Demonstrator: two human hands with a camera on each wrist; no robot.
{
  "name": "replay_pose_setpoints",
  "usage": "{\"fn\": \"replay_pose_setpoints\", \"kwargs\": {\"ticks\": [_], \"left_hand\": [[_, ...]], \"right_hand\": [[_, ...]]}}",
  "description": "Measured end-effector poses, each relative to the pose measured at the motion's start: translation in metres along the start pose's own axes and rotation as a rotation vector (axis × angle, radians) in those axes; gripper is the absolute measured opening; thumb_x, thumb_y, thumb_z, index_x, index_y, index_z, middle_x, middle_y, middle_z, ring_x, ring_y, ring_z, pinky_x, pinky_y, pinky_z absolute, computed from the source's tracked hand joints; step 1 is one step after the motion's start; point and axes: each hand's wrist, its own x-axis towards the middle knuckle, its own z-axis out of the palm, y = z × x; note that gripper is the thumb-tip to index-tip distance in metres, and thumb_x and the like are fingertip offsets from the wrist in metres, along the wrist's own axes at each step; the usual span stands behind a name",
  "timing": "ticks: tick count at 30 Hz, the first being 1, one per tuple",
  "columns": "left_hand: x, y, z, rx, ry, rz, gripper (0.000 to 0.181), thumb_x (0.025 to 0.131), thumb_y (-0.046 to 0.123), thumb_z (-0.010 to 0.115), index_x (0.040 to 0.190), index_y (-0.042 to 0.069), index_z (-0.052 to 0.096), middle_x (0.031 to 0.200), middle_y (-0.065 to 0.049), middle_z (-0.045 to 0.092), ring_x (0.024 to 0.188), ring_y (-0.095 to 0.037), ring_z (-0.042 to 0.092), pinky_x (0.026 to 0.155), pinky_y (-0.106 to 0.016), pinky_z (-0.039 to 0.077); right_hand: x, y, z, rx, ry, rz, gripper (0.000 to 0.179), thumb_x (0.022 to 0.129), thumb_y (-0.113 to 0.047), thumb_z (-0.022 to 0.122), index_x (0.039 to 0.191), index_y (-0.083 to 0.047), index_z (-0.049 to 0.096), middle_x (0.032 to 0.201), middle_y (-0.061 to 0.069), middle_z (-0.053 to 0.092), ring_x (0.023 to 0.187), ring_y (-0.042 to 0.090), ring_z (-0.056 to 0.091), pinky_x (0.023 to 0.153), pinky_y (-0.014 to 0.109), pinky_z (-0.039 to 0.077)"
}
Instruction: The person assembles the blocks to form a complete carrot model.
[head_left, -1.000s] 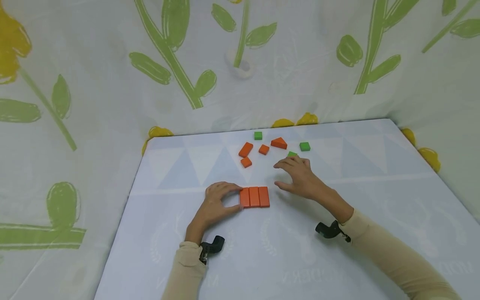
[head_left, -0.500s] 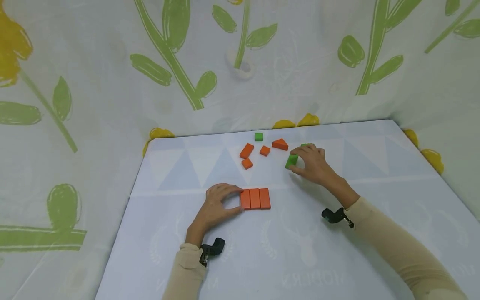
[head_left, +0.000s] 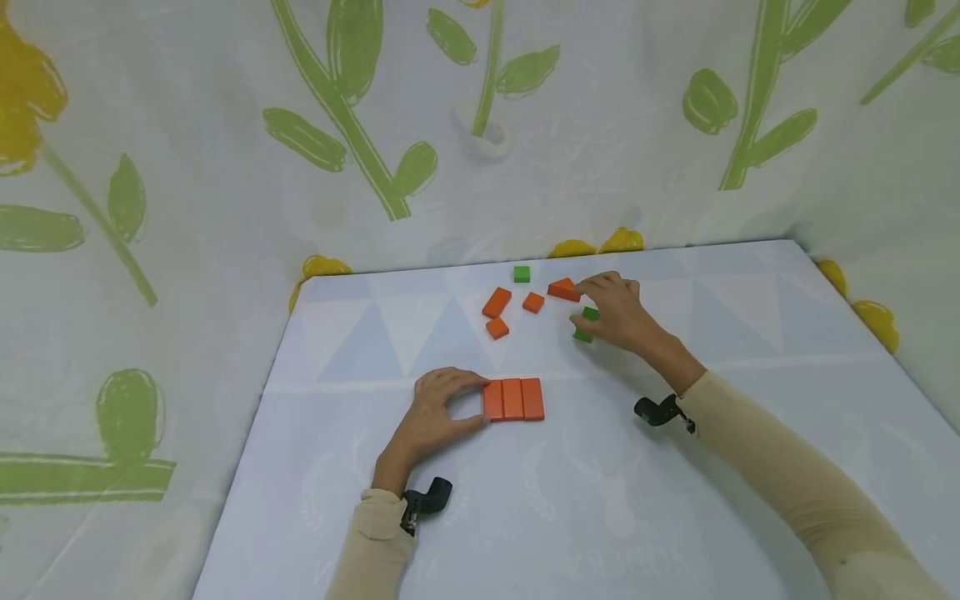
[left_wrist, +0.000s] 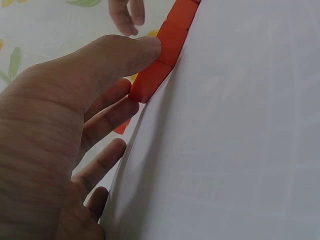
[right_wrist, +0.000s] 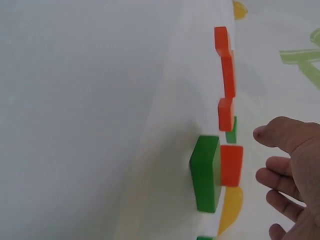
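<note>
My left hand (head_left: 432, 414) pinches the leftmost of three orange rectangular blocks between thumb and fingers; this end block (head_left: 492, 401) lies flush against the middle block (head_left: 513, 399) and the right block (head_left: 533, 399). In the left wrist view, the thumb lies along the row's near side. Farther back, my right hand (head_left: 617, 315) hovers over a green rectangular block (head_left: 583, 337), thumb and fingers spread apart. The right wrist view has that green block (right_wrist: 204, 175) free of the fingers, lying on the table.
Behind the row lie an orange rectangular block (head_left: 497, 302), two small orange blocks (head_left: 497, 328), an orange triangular block (head_left: 563, 289) and a small green block (head_left: 522, 274). The white patterned table (head_left: 300, 467) ends at a leaf-printed cloth (head_left: 225, 167).
My right hand reached back to the green block, had its fingers at the block's ends half a second ago, and now has them apart above it. My left hand stays at the row.
</note>
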Motion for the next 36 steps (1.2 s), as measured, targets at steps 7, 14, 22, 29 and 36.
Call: {"fn": "replay_pose_setpoints", "kwargs": {"ticks": [7,14,22,29,36], "left_hand": [[0.000,0.002,0.003,-0.010,-0.002,0.006,0.051,0.083,0.047,0.077,0.130,0.033,0.065,0.130,0.018,0.059,0.132,-0.014,0.039,0.115,-0.047,0.017],[0.003,0.005,0.011,-0.015,-0.003,0.020,0.050,0.084,0.047,0.077,0.130,0.035,0.064,0.130,0.018,0.059,0.132,-0.014,0.039,0.114,-0.049,0.018],[0.001,0.008,0.013,0.003,0.001,0.016,0.050,0.083,0.047,0.077,0.130,0.036,0.064,0.130,0.018,0.059,0.132,-0.015,0.040,0.113,-0.049,0.019],[-0.001,0.006,0.007,0.024,0.007,0.014,0.049,0.084,0.047,0.076,0.130,0.034,0.064,0.130,0.016,0.060,0.131,-0.017,0.041,0.113,-0.050,0.020],[-0.001,0.000,0.000,0.030,0.014,-0.008,0.049,0.083,0.043,0.078,0.130,0.033,0.065,0.129,0.017,0.060,0.131,-0.016,0.041,0.113,-0.049,0.019]], "right_hand": [[0.018,-0.019,0.007,-0.018,-0.034,-0.039,0.048,0.093,-0.027,0.070,0.133,-0.002,0.060,0.135,0.017,0.056,0.126,0.035,0.042,0.102,0.055,0.034],[0.031,-0.024,0.019,-0.076,-0.025,0.015,0.044,0.091,-0.031,0.072,0.127,-0.007,0.065,0.129,0.012,0.061,0.120,0.031,0.045,0.097,0.051,0.036],[0.038,-0.031,0.031,-0.134,-0.048,0.035,0.038,0.090,-0.025,0.074,0.121,-0.005,0.068,0.119,0.012,0.065,0.114,0.032,0.048,0.094,0.050,0.037],[0.031,-0.043,0.026,-0.063,0.005,-0.003,0.034,0.087,-0.020,0.077,0.116,-0.006,0.071,0.113,0.010,0.067,0.112,0.030,0.048,0.092,0.048,0.035],[0.008,-0.058,0.016,0.042,0.043,-0.120,0.028,0.086,-0.018,0.076,0.112,-0.009,0.071,0.113,0.007,0.067,0.113,0.028,0.049,0.092,0.050,0.034]]}}
